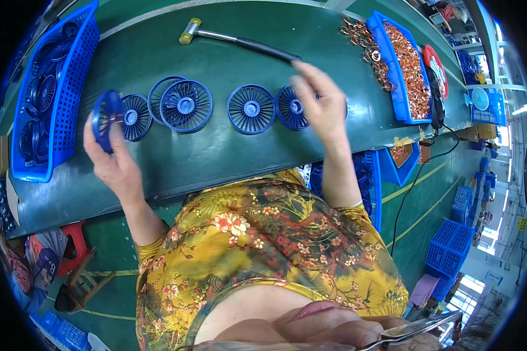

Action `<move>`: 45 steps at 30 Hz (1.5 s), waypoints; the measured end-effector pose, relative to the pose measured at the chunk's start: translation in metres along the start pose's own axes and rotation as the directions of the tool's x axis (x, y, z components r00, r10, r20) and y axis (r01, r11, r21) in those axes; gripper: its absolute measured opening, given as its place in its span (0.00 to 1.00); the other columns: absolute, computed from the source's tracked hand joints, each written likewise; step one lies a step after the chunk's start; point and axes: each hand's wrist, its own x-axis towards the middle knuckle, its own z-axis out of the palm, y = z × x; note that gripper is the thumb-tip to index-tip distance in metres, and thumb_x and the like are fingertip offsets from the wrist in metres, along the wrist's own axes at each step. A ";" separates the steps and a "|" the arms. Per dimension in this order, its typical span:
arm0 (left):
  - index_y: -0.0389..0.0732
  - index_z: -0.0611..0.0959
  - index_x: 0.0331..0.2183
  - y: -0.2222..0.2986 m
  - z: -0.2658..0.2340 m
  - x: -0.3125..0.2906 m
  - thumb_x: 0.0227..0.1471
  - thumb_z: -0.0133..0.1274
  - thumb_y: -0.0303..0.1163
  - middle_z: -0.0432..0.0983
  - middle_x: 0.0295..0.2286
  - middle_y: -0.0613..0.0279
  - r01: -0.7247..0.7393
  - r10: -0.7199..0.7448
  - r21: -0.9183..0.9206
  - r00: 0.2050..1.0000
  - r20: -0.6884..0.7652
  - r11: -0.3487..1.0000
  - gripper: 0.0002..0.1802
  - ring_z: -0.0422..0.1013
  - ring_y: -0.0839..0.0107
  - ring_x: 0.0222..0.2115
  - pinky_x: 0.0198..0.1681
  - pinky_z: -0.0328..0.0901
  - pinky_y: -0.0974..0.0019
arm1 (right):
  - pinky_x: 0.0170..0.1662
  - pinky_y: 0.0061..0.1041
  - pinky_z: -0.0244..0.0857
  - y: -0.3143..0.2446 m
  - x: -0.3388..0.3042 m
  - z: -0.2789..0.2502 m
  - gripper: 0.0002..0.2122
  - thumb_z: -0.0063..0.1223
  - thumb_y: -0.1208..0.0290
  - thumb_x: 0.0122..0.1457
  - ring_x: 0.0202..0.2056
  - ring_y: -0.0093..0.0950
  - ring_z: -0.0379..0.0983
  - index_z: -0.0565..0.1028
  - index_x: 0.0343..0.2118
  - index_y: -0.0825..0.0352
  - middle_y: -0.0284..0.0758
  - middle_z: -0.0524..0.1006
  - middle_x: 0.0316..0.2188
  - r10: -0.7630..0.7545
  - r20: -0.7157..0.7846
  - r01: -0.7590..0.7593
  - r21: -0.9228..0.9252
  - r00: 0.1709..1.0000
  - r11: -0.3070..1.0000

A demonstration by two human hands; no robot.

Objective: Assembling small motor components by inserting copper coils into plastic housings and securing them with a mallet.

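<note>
My left hand (116, 161) is closed on the edge of a blue plastic fan grille (103, 120), raised and tilted above the bench's left part. Beside it on the green bench lie more grilles: a single one (137, 117), an overlapping pair (185, 105) and another (251, 109). My right hand (325, 108) is partly over the rightmost grille (291, 107), fingers stretched forward and apart from the thumb, with nothing visible in them. Just beyond its fingertips ends the black handle of a mallet (240, 42) with a yellow-faced head; I cannot tell whether they touch.
A blue perforated basket (70, 99) of grilles stands at the left. At the right, a blue tray (386, 67) holds copper-coloured rings, with loose rings (363, 44) beside it. A black cable (413, 181) hangs off the bench's right end. Blue crates (449, 248) stand on the floor.
</note>
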 end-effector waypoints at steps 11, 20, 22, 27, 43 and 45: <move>0.52 0.70 0.55 -0.046 -0.021 -0.008 0.60 0.42 0.49 0.61 0.57 0.53 -0.056 -0.194 0.632 0.928 0.319 0.773 0.25 0.50 0.52 0.61 0.61 0.38 0.39 | 0.48 0.34 0.66 0.053 0.049 -0.011 0.18 0.54 0.62 0.55 0.44 0.41 0.73 0.74 0.46 0.66 0.44 0.76 0.43 -0.070 0.121 0.118 -0.465 0.990 0.877; 0.43 0.72 0.52 -0.004 0.007 -0.002 0.53 0.52 0.46 0.61 0.55 0.42 -0.201 -0.031 0.600 0.935 0.353 0.774 0.27 0.52 0.44 0.59 0.59 0.44 0.37 | 0.42 0.40 0.68 0.039 0.084 0.051 0.12 0.52 0.68 0.55 0.36 0.42 0.74 0.73 0.40 0.66 0.44 0.75 0.31 -0.225 0.427 0.447 -0.541 0.876 0.713; 0.42 0.72 0.51 0.022 0.026 -0.003 0.52 0.54 0.43 0.61 0.54 0.42 -0.314 0.061 0.457 0.871 0.487 0.832 0.27 0.53 0.44 0.58 0.59 0.46 0.39 | 0.44 0.40 0.67 0.037 0.080 0.050 0.11 0.48 0.68 0.57 0.39 0.43 0.73 0.74 0.40 0.66 0.48 0.74 0.34 -0.207 0.405 0.406 -0.503 0.891 0.763; 0.40 0.72 0.52 0.066 0.072 -0.017 0.51 0.56 0.41 0.59 0.56 0.41 -0.472 0.221 0.133 0.619 0.754 0.871 0.29 0.50 0.46 0.60 0.62 0.46 0.49 | 0.43 0.39 0.67 0.023 0.043 -0.006 0.13 0.44 0.67 0.60 0.38 0.45 0.74 0.74 0.43 0.68 0.50 0.76 0.35 0.019 0.126 0.018 -0.287 0.992 0.958; 0.38 0.51 0.61 0.131 0.247 -0.063 0.34 0.67 0.52 0.61 0.53 0.39 -0.399 0.294 -0.199 0.193 0.936 0.895 0.61 0.56 0.50 0.58 0.63 0.45 0.45 | 0.20 0.10 0.53 0.003 -0.147 -0.136 0.17 0.39 0.70 0.66 0.19 0.11 0.60 0.66 0.56 0.67 0.28 0.72 0.24 0.551 -0.194 -0.490 0.287 0.811 0.823; 0.37 0.49 0.61 0.127 0.254 -0.067 0.34 0.67 0.52 0.64 0.51 0.39 -0.416 0.344 -0.230 0.223 0.912 0.880 0.62 0.60 0.51 0.55 0.62 0.46 0.47 | 0.20 0.10 0.53 -0.012 -0.150 -0.143 0.17 0.38 0.70 0.66 0.20 0.11 0.60 0.66 0.56 0.67 0.28 0.72 0.25 0.489 -0.259 -0.422 0.273 0.833 0.864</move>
